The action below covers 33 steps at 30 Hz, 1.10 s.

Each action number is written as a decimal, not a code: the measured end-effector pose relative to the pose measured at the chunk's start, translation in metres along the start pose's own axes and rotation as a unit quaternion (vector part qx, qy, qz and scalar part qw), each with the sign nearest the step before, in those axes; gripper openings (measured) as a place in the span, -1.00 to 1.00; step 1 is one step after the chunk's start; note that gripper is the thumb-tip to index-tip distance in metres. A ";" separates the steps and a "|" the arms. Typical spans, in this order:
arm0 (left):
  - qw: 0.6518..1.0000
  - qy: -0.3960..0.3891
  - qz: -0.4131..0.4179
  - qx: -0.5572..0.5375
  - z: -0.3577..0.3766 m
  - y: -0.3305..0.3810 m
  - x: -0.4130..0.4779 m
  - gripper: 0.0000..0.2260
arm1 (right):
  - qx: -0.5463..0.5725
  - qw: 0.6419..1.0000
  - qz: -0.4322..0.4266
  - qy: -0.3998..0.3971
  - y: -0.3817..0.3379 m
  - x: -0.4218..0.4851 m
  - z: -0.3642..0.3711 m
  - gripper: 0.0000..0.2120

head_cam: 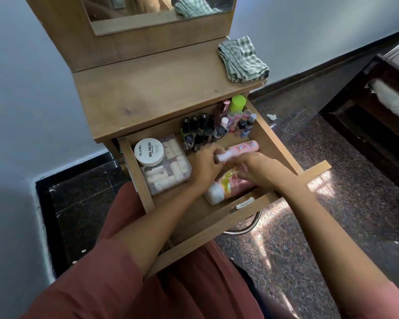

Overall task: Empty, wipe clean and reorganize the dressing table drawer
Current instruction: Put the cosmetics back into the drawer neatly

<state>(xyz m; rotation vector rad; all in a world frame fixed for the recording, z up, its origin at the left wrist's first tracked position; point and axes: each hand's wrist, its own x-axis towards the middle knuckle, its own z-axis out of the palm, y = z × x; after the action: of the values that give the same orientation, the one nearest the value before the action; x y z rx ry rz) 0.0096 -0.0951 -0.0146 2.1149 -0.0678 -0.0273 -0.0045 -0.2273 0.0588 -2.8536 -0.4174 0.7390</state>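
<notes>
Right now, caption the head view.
Left hand grips a pink spray bottle, right hand touches a larger bottle, in the open drawer.

Our left hand (pixel 205 165) grips the cap end of a pink spray (pixel 243 148) lying in the open drawer (pixel 277 143). Our right hand (pixel 260 172) rests on a bigger bottle (pixel 226 186) just beside it, its grip unclear. A tub (pixel 149 151) sits on a clear box (pixel 171 173), and polishes (pixel 200 130) stand behind. A cloth (pixel 243 59) lies on the tabletop (pixel 148 93).

Wooden dressing table top (pixel 148 93), folded checked cloth (pixel 243 59) (green, white) at right edge
</notes>
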 end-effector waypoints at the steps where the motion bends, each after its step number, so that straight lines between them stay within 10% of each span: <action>1: 1.000 -0.003 0.000 0.002 0.000 0.000 0.000 -0.82 | -0.006 1.000 0.003 -0.008 -0.002 -0.002 0.001 -0.64; 18: 0.998 -0.057 0.020 0.032 -0.010 0.011 -0.010 -0.79 | 0.049 0.996 0.069 0.018 0.000 -0.003 0.007 -0.69; 33: 0.980 -0.155 -0.080 0.091 -0.040 0.017 -0.055 -0.58 | 0.116 0.954 0.120 0.249 0.000 -0.012 0.012 -0.79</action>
<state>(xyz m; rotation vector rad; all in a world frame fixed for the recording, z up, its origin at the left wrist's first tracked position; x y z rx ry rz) -0.0439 -0.0663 0.0204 2.2782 -0.0896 -0.4633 -0.0206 -0.2296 0.0538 -2.7485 0.0845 0.0683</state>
